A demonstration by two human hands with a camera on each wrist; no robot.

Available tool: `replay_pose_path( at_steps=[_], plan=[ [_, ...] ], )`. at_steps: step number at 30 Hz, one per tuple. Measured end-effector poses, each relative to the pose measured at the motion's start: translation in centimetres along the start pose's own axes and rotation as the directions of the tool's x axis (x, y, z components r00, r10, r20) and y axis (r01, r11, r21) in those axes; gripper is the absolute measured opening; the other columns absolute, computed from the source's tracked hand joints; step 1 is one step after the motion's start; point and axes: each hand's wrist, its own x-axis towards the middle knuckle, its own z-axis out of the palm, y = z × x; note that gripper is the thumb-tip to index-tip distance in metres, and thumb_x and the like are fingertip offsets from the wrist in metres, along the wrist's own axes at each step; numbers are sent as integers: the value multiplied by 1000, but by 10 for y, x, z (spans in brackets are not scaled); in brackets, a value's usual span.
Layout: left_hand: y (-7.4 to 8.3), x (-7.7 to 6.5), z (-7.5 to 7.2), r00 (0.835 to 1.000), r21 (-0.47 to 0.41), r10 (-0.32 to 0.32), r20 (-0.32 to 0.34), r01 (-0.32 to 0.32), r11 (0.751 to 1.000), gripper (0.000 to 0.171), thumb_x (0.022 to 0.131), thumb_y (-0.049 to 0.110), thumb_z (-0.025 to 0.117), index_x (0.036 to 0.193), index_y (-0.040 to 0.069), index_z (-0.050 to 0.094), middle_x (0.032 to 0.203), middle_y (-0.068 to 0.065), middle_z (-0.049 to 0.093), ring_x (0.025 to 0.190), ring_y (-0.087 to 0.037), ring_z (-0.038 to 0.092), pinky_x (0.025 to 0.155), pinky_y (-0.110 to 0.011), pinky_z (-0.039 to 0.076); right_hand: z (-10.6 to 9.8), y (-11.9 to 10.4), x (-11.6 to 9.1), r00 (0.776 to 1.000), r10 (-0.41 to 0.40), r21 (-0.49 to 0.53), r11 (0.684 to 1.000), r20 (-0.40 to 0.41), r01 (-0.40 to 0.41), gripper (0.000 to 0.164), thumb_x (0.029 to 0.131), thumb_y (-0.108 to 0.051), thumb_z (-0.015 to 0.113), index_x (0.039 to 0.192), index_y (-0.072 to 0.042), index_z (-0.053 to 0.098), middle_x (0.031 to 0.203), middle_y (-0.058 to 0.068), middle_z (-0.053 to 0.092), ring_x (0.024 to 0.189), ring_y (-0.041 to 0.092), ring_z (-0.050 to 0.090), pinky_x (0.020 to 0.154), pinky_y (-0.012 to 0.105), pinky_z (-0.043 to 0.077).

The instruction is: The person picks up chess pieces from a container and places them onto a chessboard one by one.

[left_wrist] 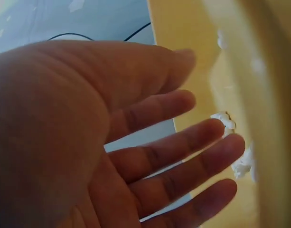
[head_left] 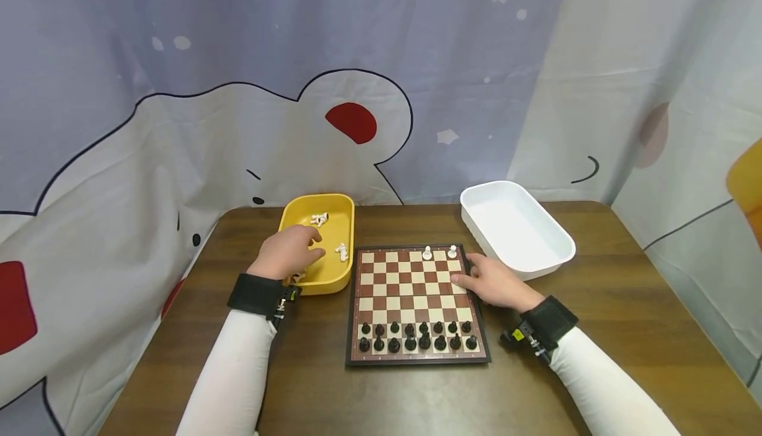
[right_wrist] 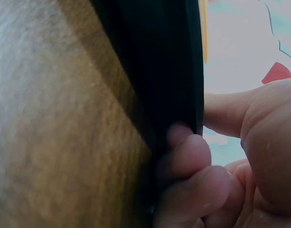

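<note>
My left hand (head_left: 288, 251) hovers over the left part of a yellow tray (head_left: 352, 237), its fingers apart and holding nothing. White chess pieces (head_left: 342, 251) lie on their sides in this tray; in the left wrist view, white pieces (left_wrist: 242, 164) show just beyond the fingertips. At the chessboard (head_left: 405, 290), my right hand (head_left: 495, 282) grips the right edge, thumb on top and fingers against the dark side (right_wrist: 159, 57). Two white pawns (head_left: 427, 253) stand at the board's far right. Black chess pieces (head_left: 424, 341) stand in two rows along the near side.
A white tray (head_left: 512, 224) sits behind the right hand, near the table's back edge. The brown wooden table (head_left: 428, 403) extends around the board. Behind it hangs a patterned curtain (head_left: 452, 59).
</note>
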Motion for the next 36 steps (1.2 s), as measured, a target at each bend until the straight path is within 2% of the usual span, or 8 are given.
replay_pose_path(
  at_steps=[4,8,16,23,30,36],
  plan=[
    [2,-1,0,999,62,-35,26,33,998,41,105,28,74,136,1,75,125,-15,78,97,-28,69,86,-53,59,0,1,1,1000,-1,5,1000,7,1,85,111,-40,69,159,22,36,79,3,69,67,16,61,64,35,46],
    [2,0,0,997,95,-74,33,71,993,36,103,23,72,131,0,76,117,-14,76,93,-29,67,81,-51,58,-1,0,1,1000,-7,7,1000,8,7,86,111,-40,68,159,22,35,79,3,69,67,16,62,64,35,47],
    [1,1,7,991,98,-127,51,121,988,20,101,19,72,111,2,74,91,-11,67,79,-28,64,67,-42,51,-2,-1,-1,1000,-23,-5,1000,-1,23,84,111,-40,68,158,22,37,84,3,73,77,17,66,72,36,51],
    [5,-2,8,990,96,-135,35,131,987,20,100,16,72,110,-1,73,90,-13,64,80,-29,61,70,-44,51,-2,0,-2,1000,-19,9,1000,3,19,86,111,-41,68,158,23,36,83,4,72,74,17,65,69,36,49],
    [5,-2,7,989,92,-142,34,138,986,24,101,14,71,117,-4,73,95,-15,63,86,-31,59,75,-46,52,-1,0,-1,1000,-16,10,1000,9,16,86,111,-40,69,158,23,36,88,4,75,79,15,68,74,36,52],
    [2,-1,11,989,79,-144,45,140,987,24,100,12,70,117,-5,72,95,-16,62,87,-32,59,76,-46,52,-1,1,-1,1000,-8,9,1000,8,8,86,111,-41,69,159,23,35,85,4,74,75,16,66,69,35,50]
  ],
)
